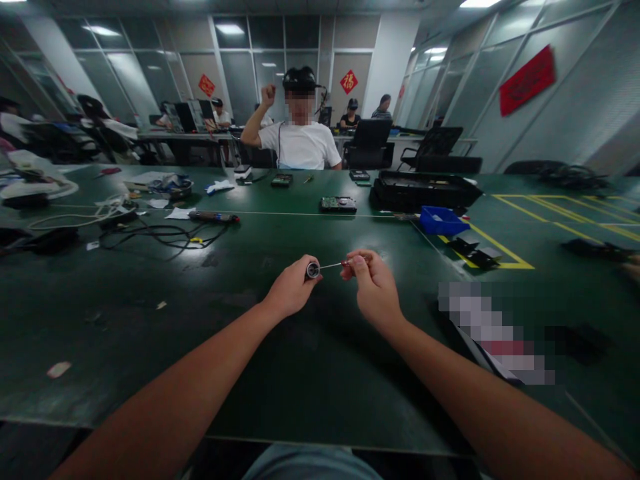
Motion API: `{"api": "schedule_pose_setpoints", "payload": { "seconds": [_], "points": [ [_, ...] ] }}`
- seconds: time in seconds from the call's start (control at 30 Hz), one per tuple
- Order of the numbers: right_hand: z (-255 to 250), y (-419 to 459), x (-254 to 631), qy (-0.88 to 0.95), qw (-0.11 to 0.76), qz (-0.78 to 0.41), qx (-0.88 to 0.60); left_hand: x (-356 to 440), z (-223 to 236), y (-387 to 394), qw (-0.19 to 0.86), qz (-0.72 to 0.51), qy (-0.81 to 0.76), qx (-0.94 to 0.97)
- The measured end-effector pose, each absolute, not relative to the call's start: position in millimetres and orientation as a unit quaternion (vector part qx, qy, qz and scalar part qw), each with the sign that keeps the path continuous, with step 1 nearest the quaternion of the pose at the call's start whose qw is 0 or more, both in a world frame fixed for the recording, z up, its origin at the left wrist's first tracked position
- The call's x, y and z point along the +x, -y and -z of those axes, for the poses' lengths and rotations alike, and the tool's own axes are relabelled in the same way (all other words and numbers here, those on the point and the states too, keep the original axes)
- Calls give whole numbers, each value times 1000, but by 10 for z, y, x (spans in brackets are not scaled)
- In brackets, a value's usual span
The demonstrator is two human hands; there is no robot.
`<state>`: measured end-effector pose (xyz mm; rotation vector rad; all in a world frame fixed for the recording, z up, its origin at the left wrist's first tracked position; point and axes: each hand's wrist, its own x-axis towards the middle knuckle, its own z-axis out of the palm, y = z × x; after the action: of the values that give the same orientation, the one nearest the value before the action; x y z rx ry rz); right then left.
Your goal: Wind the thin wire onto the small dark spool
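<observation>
My left hand (291, 289) is closed around a small round metal part (313, 269), held just above the green table (200, 333). My right hand (373, 283) pinches a thin screwdriver (334, 265) by its reddish handle. The screwdriver's tip points left and meets the round part. Both hands hover over the middle of the table, close together.
A blue tray (441, 220) and a black case (425, 189) lie to the far right. Small circuit boards (339, 204), cables (160, 235) and a dark tool (214, 217) lie further back. A person in a white shirt (300, 143) sits across the table. Yellow floor-style lines (505, 250) mark the right side.
</observation>
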<state>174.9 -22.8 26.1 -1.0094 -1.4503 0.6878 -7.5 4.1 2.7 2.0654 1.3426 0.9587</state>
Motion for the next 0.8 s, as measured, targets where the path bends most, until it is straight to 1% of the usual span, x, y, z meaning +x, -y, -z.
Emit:
{"api": "schedule_pose_setpoints", "payload": {
  "seconds": [0.1, 0.23, 0.37, 0.53, 0.7, 0.8],
  "points": [
    [-294, 252, 1760, 649, 556, -264, -448, -78, -20, -42, 253, -347, -501, 752],
    [-358, 284, 1786, 683, 504, -167, -502, -86, -16, -42, 263, -346, -503, 748],
    [-352, 290, 1797, 693, 481, -112, -525, -90, -20, -38, 267, -342, -504, 746],
    [-328, 290, 1795, 722, 494, -145, -462, -98, -16, -47, 264, -339, -509, 746],
    [-351, 325, 1798, 748, 471, -162, -438, -97, -11, -47, 258, -336, -495, 758],
    [-328, 310, 1777, 700, 519, -226, -435, -94, -15, -43, 250, -333, -492, 764]
  ]
}}
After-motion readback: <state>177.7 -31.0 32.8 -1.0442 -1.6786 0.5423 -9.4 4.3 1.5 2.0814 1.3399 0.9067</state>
